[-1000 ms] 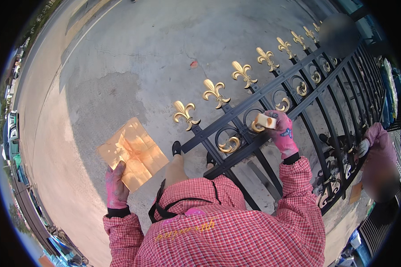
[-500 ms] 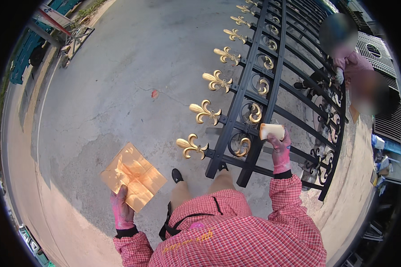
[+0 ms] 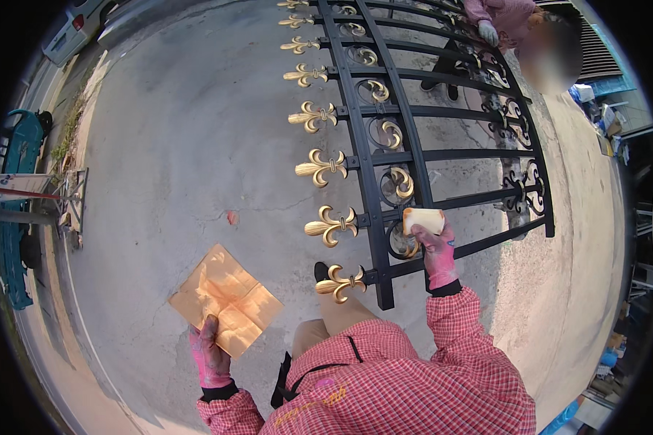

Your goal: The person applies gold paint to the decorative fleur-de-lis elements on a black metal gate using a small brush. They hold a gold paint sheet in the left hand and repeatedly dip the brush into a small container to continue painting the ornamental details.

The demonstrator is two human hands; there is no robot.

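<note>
Your pink-gloved left hand (image 3: 210,357) is pointing forward, its thumb pinning the near corner of a creased square golden-brown sheet (image 3: 228,297), other fingers hiding beneath. Your pink-gloved right hand (image 3: 438,255) is gripping a white brown-edged block (image 3: 424,218) over a gold-tipped black metal fence panel (image 3: 415,148); contact is staying unclear.

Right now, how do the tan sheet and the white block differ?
The sheet is orange-tan; the block is white with orange-brown marks. The sheet is broad, thin and creased; the block is small and thick. The left hand holds the sheet away from the fence; the right hand holds the block by it. Both hands are gloved.
</note>
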